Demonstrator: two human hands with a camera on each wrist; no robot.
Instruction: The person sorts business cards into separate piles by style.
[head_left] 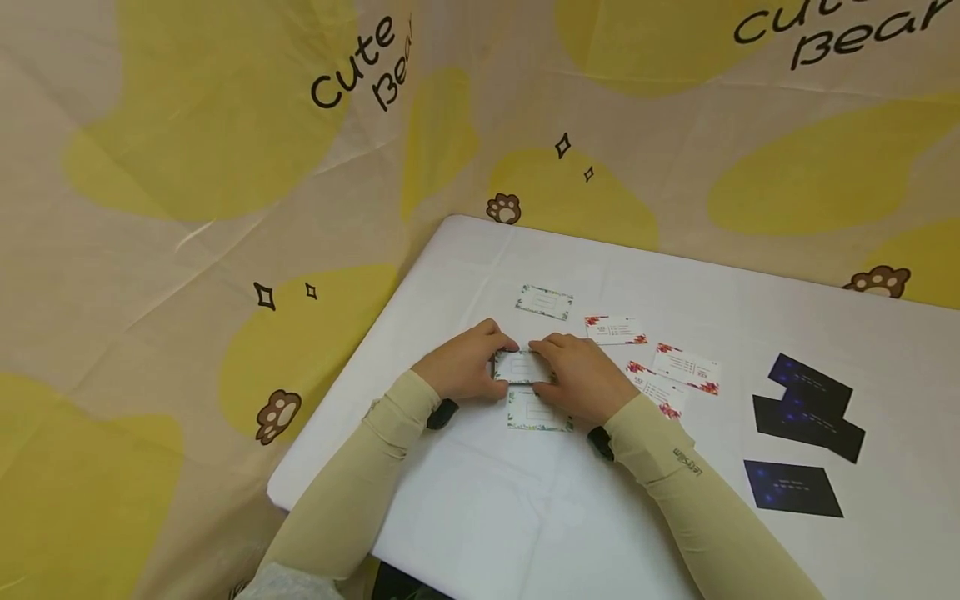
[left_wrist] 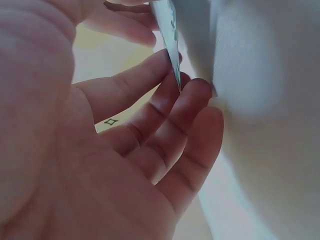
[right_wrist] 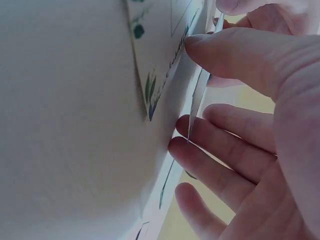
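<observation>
In the head view, a person's left hand (head_left: 465, 364) and right hand (head_left: 590, 379) meet over a white table (head_left: 457, 517), bent round the two ends of a held card (head_left: 516, 367) with a green leafy border. Each hand is only slightly open, thumb on the near side and fingers on the far side, with the card between them. Just nearer the person lies a lower leafy card (head_left: 534, 414), partly hidden by the right hand; an upper leafy card (head_left: 544, 302) lies beyond, apart from both. To the right are three cards with red flowers (head_left: 687, 369), and farther right dark blue cards (head_left: 793, 489), some of them overlapping. In the left wrist view, the held card appears nearly edge-on against the left fingertips (left_wrist: 196, 97), the other fingers loosely bent; the left thumb's contact cannot be made out. In the right wrist view, the right thumb (right_wrist: 227, 50) reaches across one side of the held card while two fingertips touch its edge lower down, and the lower leafy card lies beside it on the table. The step in hand looks like steadying or placing this card with both hands; the next move probably calls for keeping it level and releasing both ends evenly, without nudging the lower card.
</observation>
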